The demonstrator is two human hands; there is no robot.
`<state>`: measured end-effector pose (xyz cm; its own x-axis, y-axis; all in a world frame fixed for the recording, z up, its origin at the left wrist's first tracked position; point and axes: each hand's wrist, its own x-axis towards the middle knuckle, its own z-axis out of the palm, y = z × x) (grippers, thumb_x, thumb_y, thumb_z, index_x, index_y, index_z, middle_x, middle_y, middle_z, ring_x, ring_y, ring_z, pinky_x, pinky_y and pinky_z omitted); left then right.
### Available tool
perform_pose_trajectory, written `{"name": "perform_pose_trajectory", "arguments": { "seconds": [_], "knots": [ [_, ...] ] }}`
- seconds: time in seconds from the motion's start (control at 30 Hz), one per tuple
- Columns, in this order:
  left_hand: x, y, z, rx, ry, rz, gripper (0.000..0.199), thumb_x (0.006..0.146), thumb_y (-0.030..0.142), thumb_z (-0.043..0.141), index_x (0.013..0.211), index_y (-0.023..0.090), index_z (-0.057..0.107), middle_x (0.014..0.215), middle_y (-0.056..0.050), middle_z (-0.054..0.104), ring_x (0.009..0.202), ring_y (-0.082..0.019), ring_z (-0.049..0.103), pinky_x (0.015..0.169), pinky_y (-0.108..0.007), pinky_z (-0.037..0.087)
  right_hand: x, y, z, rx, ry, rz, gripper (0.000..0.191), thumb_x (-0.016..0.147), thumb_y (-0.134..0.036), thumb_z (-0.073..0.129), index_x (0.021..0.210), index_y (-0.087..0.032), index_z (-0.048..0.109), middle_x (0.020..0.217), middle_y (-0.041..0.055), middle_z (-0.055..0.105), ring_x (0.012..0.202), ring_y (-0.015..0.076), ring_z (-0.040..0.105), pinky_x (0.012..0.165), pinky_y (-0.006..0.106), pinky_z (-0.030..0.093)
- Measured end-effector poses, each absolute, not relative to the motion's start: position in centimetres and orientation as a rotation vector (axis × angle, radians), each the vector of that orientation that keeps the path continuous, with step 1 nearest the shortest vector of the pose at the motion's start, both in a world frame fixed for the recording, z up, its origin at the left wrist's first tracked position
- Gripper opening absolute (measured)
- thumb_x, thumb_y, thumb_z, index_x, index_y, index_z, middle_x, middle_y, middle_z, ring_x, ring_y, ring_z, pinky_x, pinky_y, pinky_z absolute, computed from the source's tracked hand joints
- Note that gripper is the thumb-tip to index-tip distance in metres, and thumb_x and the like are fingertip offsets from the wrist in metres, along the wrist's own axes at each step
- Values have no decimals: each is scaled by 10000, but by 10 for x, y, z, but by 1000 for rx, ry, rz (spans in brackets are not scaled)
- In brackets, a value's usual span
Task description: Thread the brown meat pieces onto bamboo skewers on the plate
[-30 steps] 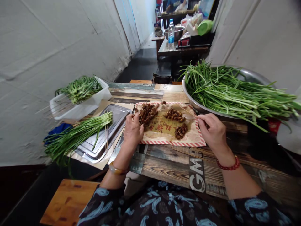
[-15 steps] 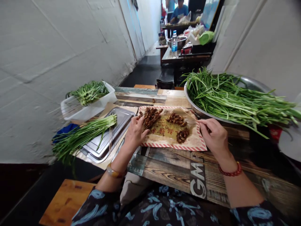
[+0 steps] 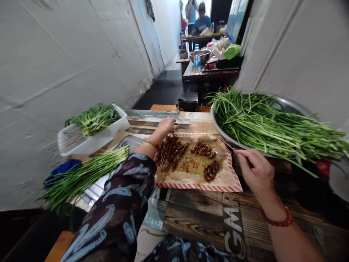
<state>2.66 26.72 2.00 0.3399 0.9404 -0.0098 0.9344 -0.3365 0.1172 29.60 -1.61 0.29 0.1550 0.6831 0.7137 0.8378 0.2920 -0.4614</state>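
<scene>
My left hand [image 3: 168, 126] reaches over the far edge of a paper sheet with a red-striped border [image 3: 174, 181]. Its fingers are bent together at the tabletop; a small dark spot shows at their tips, too small to name. Below that forearm lie brown sauced pieces on skewers [image 3: 170, 151], bunched on the sheet's left side. Two smaller brown portions, one upper [image 3: 203, 149] and one lower [image 3: 211, 170], sit on its right half. Beside the sheet's right edge, my right hand [image 3: 255, 169] pinches a thin bamboo skewer [image 3: 227, 143] that points up and left.
A large metal basin [image 3: 215, 118] heaped with long green stalks [image 3: 272, 127] stands right. At left are a white plastic tub of greens [image 3: 109, 129], a bundle of green stems [image 3: 92, 173] and a metal tray [image 3: 132, 142]. A seated person [image 3: 201, 22] is at a far table.
My left hand has left the bunched skewers and moved forward to where a small brown piece lay on the table. My right hand keeps its skewer. The view has shifted slightly.
</scene>
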Motion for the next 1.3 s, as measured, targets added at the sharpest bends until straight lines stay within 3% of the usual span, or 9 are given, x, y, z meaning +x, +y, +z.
{"name": "perform_pose_trajectory", "arguments": {
  "seconds": [0.33, 0.4, 0.5, 0.57, 0.7, 0.9, 1.17, 1.3],
  "knots": [
    [45, 293, 20, 2350, 1644, 105, 168, 624, 174, 701, 788, 167, 742, 870, -101, 736, 943, -274, 649, 813, -312, 478, 290, -17, 0, -1504, -1591, -95, 161, 934, -185, 543, 1026, -203, 674, 940, 51, 688, 843, 165, 665, 779, 297, 536],
    [49, 285, 33, 2304, 1585, 157, 169, 696, 204, 656, 830, 153, 746, 829, -80, 738, 856, -236, 663, 752, -287, 490, 290, -16, -3, -1508, -1589, -76, 165, 940, -196, 531, 1026, -201, 673, 945, 52, 687, 846, 164, 665, 784, 298, 536],
    [54, 253, 57, 1999, 1242, 422, 311, 818, 256, 581, 1075, 115, 686, 904, -91, 737, 757, -165, 658, 706, -273, 511, 290, -14, -5, -1508, -1583, -63, 172, 947, -209, 519, 1025, -206, 673, 948, 51, 687, 843, 165, 665, 786, 303, 535],
    [54, 219, 72, 1666, 922, 596, 381, 809, 282, 648, 1146, 106, 623, 940, -117, 730, 729, -138, 655, 708, -275, 522, 289, -15, -5, -1496, -1572, -63, 172, 947, -218, 520, 1019, -210, 676, 942, 50, 688, 837, 167, 663, 779, 307, 536],
    [52, 146, 83, 1275, 646, 719, 303, 777, 260, 733, 1020, 120, 618, 951, -119, 725, 742, -114, 662, 683, -224, 515, 284, -17, 0, -1439, -1554, -53, 172, 939, -211, 525, 1014, -209, 680, 920, 49, 688, 827, 167, 663, 764, 305, 540],
    [55, 76, 55, 894, 593, 849, 307, 700, 155, 775, 979, 135, 650, 948, -86, 722, 750, -100, 660, 683, -191, 511, 278, -20, 2, -1392, -1563, -56, 172, 926, -218, 537, 991, -215, 696, 926, 53, 696, 832, 174, 666, 760, 304, 547],
    [63, 53, 37, 781, 519, 927, 336, 640, 251, 843, 906, 144, 667, 927, -66, 723, 748, -115, 654, 680, -226, 507, 275, -27, 14, -1376, -1611, -113, 193, 942, -228, 503, 979, -207, 691, 878, 54, 683, 820, 171, 651, 752, 316, 544],
    [65, 60, 34, 719, 532, 1031, 304, 586, 204, 862, 826, 125, 693, 791, -15, 685, 688, -78, 607, 625, -190, 450, 276, -37, 25, -1417, -1742, -135, 189, 932, -236, 530, 1023, -217, 694, 916, 53, 690, 827, 165, 657, 758, 302, 537]
  ]
}}
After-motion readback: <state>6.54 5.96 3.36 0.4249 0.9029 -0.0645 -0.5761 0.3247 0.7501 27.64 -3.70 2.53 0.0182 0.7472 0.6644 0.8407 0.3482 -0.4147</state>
